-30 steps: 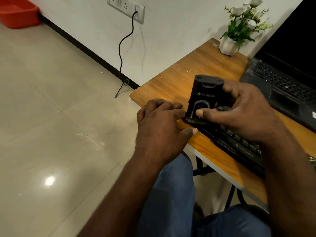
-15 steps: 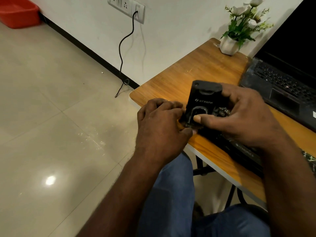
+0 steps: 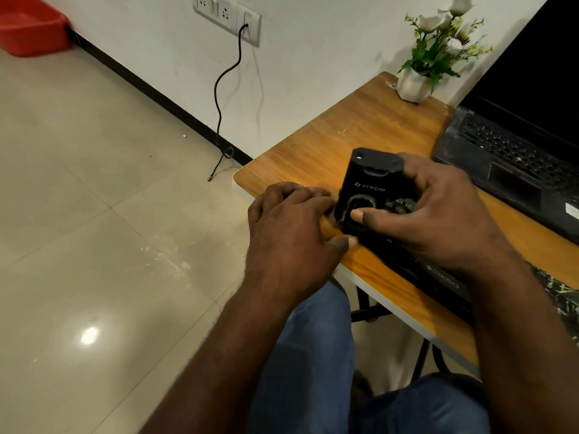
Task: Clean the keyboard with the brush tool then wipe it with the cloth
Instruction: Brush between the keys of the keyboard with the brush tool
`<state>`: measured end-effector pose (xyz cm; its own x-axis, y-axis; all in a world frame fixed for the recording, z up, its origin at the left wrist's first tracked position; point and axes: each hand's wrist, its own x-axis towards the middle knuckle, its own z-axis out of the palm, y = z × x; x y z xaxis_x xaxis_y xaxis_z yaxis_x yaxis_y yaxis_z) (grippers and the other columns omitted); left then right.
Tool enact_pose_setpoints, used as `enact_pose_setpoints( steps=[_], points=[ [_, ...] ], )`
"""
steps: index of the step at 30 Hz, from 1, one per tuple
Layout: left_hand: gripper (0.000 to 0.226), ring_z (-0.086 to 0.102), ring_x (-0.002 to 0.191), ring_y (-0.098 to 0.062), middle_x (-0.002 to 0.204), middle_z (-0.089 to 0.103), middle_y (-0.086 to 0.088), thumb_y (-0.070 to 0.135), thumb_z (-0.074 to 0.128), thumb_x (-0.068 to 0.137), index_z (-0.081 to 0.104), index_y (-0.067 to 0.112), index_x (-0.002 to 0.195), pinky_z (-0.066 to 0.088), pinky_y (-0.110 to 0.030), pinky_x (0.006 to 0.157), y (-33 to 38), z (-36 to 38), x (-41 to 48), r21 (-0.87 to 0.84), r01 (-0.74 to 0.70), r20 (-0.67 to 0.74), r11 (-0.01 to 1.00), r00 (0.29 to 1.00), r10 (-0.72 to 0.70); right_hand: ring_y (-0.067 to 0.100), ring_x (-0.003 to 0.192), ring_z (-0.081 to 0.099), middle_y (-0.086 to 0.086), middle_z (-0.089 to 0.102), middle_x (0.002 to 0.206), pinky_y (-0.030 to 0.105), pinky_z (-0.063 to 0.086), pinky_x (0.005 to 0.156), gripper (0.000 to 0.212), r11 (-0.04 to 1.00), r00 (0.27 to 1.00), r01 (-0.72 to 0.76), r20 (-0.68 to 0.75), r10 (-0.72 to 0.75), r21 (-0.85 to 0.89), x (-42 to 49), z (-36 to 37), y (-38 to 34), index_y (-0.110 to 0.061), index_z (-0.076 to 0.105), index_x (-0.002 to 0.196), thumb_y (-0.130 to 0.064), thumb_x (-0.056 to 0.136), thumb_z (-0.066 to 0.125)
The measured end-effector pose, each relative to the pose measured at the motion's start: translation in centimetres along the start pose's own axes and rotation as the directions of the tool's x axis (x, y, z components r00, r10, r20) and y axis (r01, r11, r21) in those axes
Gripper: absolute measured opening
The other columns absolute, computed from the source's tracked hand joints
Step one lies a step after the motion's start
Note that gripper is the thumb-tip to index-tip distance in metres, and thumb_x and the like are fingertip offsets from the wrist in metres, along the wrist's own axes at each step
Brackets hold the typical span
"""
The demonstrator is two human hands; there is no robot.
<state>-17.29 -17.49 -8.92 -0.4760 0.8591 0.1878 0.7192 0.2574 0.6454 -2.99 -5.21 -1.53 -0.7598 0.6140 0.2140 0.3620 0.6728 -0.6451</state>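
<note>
Brush tool [image 3: 369, 186], black block with pale lettering, upright near the left corner of the table [image 3: 344, 136], lower end down on the left end of the keyboard [image 3: 445, 278]. Gripped by the right hand [image 3: 445, 220]: thumb laid across the front face, fingers curled round the far side. Keyboard black, lying along the table's near edge, mostly hidden under that hand and forearm. Left hand [image 3: 291, 239] at the table's left corner, knuckles up, fingers curled, just beside the tool's base, thumb tip on the wood by the keyboard's end; holding anything or not, cannot tell. Laptop [image 3: 517, 158] open at the table's far right side. White flower pot [image 3: 413, 86] at the table's far corner. Past the table's left edge, black cable [image 3: 219, 98] hanging from a wall socket [image 3: 249, 25].
</note>
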Motion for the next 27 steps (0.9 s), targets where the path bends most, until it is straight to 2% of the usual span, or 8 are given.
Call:
enact_pose_setpoints(
  steps=[4,6,10,12,16,19,24,27],
  points=[
    [0.065,0.018,0.141,-0.008,0.152,0.043,0.022,0.067,0.063,0.085,0.052,0.039,0.143,0.013,-0.035,0.112,0.0,0.0,0.1,0.020,-0.002,0.001,1.000,1.000,0.002,-0.003,0.100,0.068,-0.014,0.072,0.110,0.013,0.056,0.080,0.054,0.999,0.993,-0.003,-0.114,-0.003,-0.049,0.3,-0.4,0.5,-0.025,0.066,0.130,-0.032,0.080,0.085],
    [0.065,0.018,0.142,-0.008,0.152,0.043,0.022,0.066,0.063,0.086,0.052,0.039,0.143,0.013,-0.035,0.112,0.0,0.0,0.0,0.021,-0.003,0.002,1.000,1.000,0.003,-0.005,0.100,0.067,-0.016,0.071,0.108,0.009,0.052,0.078,0.053,0.999,0.997,-0.007,-0.075,0.003,-0.054,0.3,-0.4,0.3,-0.026,0.067,0.129,-0.031,0.079,0.085],
    [0.063,0.019,0.140,-0.009,0.151,0.044,0.023,0.066,0.064,0.085,0.053,0.040,0.142,0.015,-0.035,0.111,-0.1,0.0,0.1,0.016,-0.008,-0.001,1.000,1.000,0.008,0.002,0.097,0.072,-0.011,0.074,0.105,0.014,0.056,0.076,0.047,0.997,1.000,0.014,0.002,-0.015,0.077,0.1,-0.3,0.0,-0.025,0.069,0.122,-0.023,0.079,0.086],
    [0.064,0.018,0.141,-0.009,0.152,0.043,0.023,0.067,0.063,0.085,0.053,0.040,0.142,0.014,-0.035,0.111,-0.1,0.1,0.1,0.027,-0.005,0.006,1.000,1.000,0.005,-0.002,0.098,0.069,-0.014,0.073,0.107,0.013,0.056,0.078,0.050,1.000,0.997,0.015,-0.069,-0.015,0.000,0.2,-0.2,0.0,-0.028,0.067,0.125,-0.029,0.079,0.085],
    [0.061,0.019,0.141,-0.009,0.151,0.044,0.022,0.060,0.067,0.086,0.053,0.041,0.142,0.010,-0.029,0.106,-0.1,0.0,0.0,-0.001,-0.008,0.001,1.000,1.000,0.008,0.002,0.100,0.071,-0.011,0.074,0.109,0.021,0.059,0.084,0.055,0.999,0.998,-0.017,0.060,0.014,0.035,-0.5,-0.4,-0.4,-0.024,0.068,0.128,-0.029,0.076,0.086],
    [0.065,0.019,0.142,-0.008,0.152,0.043,0.022,0.066,0.065,0.085,0.053,0.039,0.142,0.013,-0.033,0.111,-0.1,0.0,0.2,0.017,0.001,0.012,1.000,1.000,-0.001,0.012,0.099,0.073,-0.003,0.074,0.108,0.035,0.064,0.079,0.049,0.994,0.994,-0.062,-0.080,0.069,0.088,-1.4,-1.0,0.2,-0.027,0.067,0.125,-0.032,0.079,0.084],
    [0.067,0.020,0.140,-0.008,0.149,0.046,0.022,0.065,0.068,0.083,0.048,0.044,0.144,0.013,-0.033,0.108,0.2,-0.2,0.0,-0.001,-0.004,0.007,1.000,1.000,0.004,-0.005,0.095,0.070,-0.029,0.072,0.104,0.008,0.053,0.074,0.049,0.990,0.991,-0.132,-0.014,0.133,0.054,-4.9,-3.0,0.1,-0.042,0.065,0.114,-0.031,0.071,0.086],
    [0.065,0.022,0.137,-0.007,0.145,0.048,0.025,0.065,0.069,0.082,0.050,0.048,0.142,0.010,-0.028,0.101,0.6,-0.1,-0.1,-0.013,-0.028,0.011,1.000,1.000,0.029,-0.010,0.092,0.069,-0.036,0.070,0.101,0.003,0.050,0.068,0.050,0.987,0.984,-0.152,-0.088,0.157,0.056,-6.7,-4.0,0.2,-0.046,0.062,0.113,-0.037,0.068,0.081]
  ],
)
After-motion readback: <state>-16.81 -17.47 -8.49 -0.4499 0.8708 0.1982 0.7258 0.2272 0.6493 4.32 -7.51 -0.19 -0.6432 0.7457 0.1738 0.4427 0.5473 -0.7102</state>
